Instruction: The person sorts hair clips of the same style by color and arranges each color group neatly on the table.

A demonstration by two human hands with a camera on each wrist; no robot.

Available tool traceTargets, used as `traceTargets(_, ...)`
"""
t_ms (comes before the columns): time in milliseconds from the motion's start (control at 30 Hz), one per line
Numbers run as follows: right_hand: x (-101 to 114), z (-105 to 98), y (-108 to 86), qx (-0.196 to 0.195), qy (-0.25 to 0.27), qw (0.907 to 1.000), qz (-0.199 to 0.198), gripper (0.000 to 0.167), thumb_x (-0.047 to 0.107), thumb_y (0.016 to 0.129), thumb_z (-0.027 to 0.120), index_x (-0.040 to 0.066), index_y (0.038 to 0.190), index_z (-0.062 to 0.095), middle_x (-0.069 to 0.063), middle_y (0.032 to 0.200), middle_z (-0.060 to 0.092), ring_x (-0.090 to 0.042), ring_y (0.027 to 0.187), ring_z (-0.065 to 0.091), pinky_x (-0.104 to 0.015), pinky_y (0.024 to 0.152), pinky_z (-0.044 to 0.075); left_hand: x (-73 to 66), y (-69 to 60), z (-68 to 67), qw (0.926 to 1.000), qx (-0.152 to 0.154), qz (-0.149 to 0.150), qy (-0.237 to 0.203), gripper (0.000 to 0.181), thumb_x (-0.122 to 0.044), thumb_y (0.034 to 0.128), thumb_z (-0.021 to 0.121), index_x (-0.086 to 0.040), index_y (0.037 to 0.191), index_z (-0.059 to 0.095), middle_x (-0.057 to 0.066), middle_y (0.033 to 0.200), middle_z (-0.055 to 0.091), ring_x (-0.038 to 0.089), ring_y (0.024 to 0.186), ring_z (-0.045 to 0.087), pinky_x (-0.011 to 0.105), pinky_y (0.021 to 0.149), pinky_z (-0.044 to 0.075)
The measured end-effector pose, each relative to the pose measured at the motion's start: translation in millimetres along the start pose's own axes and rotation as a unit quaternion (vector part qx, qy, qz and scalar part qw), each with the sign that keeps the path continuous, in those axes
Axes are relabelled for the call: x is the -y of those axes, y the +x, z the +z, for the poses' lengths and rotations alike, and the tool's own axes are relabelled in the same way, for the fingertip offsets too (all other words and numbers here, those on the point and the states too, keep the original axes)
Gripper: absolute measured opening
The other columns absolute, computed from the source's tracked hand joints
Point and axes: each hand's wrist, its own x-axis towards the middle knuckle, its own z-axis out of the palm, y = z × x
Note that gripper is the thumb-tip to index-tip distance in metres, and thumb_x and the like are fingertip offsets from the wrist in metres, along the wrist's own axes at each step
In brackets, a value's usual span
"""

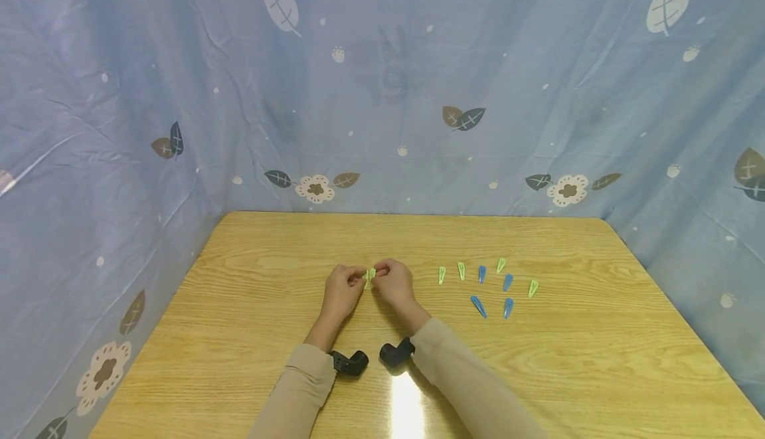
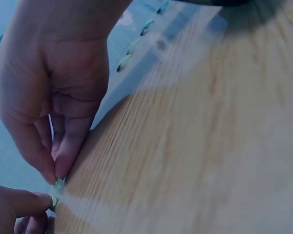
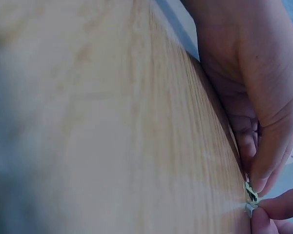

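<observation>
Near the middle of the table, my left hand (image 1: 342, 287) (image 2: 17, 204) (image 3: 249, 58) pinches a small yellow-green hair clip (image 1: 366, 277) (image 2: 53, 203) between thumb and fingers. Facing it, my right hand (image 1: 394, 283) (image 2: 61, 73) (image 3: 284, 205) pinches another yellow-green clip (image 1: 372, 273) (image 2: 58, 184). The two clips are very close together; whether they touch is unclear. Fingertips partly cover both. In the right wrist view the green pieces (image 3: 251, 191) show between the two hands' fingertips.
Right of my hands lie several loose clips, some yellow-green (image 1: 442, 275) and some blue (image 1: 481, 274). The nearest blue ones (image 1: 479, 306) are toward the table's front. A patterned blue curtain (image 1: 370, 93) hangs behind and beside the wooden table (image 1: 251, 253).
</observation>
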Motion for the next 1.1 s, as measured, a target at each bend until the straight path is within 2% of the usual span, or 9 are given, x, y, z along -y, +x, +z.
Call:
traceTargets(333,10.0,-0.3,-1.9,0.003,-0.045,0.9990,-0.005,0.022,-0.007,0.073,0.064,-0.004,0.095,0.067,-0.005,0.070,0.059,-0.012,0.056,0.052,-0.020,0.049,0.043,0.3,0.6,0.9,1.0000,-0.006,-0.001,0.002,0.017,-0.002,0.0852,0.068,0.001,0.101,0.072,0.008,0.090,0.056,0.020,0.082,0.058,0.032,0.074,0.052)
traceTargets(567,10.9,0.3,-3.1,0.005,-0.048,0.9988,-0.001,0.019,-0.005,0.075,0.065,-0.004,0.095,0.066,-0.006,0.073,0.060,-0.013,0.060,0.053,-0.021,0.051,0.044,0.8,1.5,1.3,1.0000,-0.008,-0.002,0.000,0.017,-0.002,0.0855,0.068,0.001,0.101,0.072,0.008,0.090,0.057,0.020,0.083,0.059,0.033,0.074,0.053)
traceTargets(833,2.0,-0.7,-6.7,-0.010,0.016,0.9998,0.000,0.018,0.000,0.080,0.061,-0.002,0.096,0.067,-0.006,0.079,0.061,-0.014,0.068,0.053,-0.023,0.058,0.044,1.2,1.8,1.5,1.0000,-0.003,-0.001,0.001,0.017,-0.003,0.0865,0.068,0.000,0.102,0.072,0.008,0.091,0.057,0.021,0.084,0.059,0.034,0.075,0.053)
traceTargets(1100,-3.5,-5.7,-11.7,0.011,0.106,0.9943,-0.004,0.025,0.001,0.083,0.064,-0.005,0.107,0.065,-0.013,0.093,0.065,-0.018,0.082,0.061,-0.025,0.069,0.052,-0.6,0.3,0.1,1.0000,-0.006,-0.005,0.000,0.017,-0.002,0.0860,0.068,0.001,0.102,0.071,0.009,0.089,0.056,0.021,0.082,0.058,0.034,0.074,0.052)
